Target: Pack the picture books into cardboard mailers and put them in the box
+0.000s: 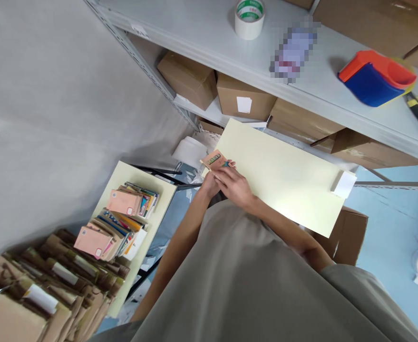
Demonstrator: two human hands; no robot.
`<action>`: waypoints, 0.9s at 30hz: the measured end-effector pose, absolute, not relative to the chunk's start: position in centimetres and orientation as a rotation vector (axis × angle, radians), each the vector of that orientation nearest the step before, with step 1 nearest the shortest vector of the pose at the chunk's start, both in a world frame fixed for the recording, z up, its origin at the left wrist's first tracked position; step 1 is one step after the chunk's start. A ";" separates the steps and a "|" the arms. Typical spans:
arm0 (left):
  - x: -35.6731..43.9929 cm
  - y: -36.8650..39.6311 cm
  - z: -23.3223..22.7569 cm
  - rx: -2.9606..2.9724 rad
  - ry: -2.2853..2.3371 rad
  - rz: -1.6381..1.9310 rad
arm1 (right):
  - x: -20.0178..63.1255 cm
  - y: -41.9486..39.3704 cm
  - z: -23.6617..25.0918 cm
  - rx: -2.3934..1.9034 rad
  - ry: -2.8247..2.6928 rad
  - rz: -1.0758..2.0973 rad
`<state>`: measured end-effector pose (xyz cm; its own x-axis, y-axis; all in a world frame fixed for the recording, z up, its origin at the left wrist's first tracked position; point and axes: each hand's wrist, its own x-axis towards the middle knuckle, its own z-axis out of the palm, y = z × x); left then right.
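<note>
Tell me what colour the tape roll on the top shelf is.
The tape roll is white, with a green and red label ring, seen in the head view.

— What am I wearing, going by the head camera?

— I see a loose grey-olive T-shirt filling the lower frame below the pale yellow table. The fabric is plain, with no print, logo or pocket showing

— And the sleeves?

— Short. On my right arm the sleeve hem sits below the table's near edge, with soft folds running across it. Both forearms are bare down to my left hand and right hand, by the table's left end. No watch, ring, glove or band shows on either
</note>
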<state>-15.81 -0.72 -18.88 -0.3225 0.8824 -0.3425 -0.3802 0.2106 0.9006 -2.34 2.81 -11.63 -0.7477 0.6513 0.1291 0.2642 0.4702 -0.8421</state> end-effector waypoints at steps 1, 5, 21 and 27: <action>-16.0 -0.9 -19.0 0.436 1.318 1.397 | -1.9 3.4 -12.0 -0.775 -2.239 1.212; -16.8 -1.7 -19.8 0.168 1.429 1.469 | 0.1 6.6 -14.3 -1.015 -1.996 1.242; -17.3 -1.6 -28.0 0.941 2.230 0.667 | -2.7 7.4 -28.4 -2.021 -1.407 1.702; -20.3 -2.5 -31.2 0.786 2.287 0.491 | -6.9 5.0 -30.2 -2.086 -1.496 1.761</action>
<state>-20.35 -2.45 -31.18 -0.6009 0.6499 -0.4655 0.4014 0.7489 0.5273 -6.85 5.04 -30.17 -0.1017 0.6600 -0.7444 0.6278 -0.5378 -0.5627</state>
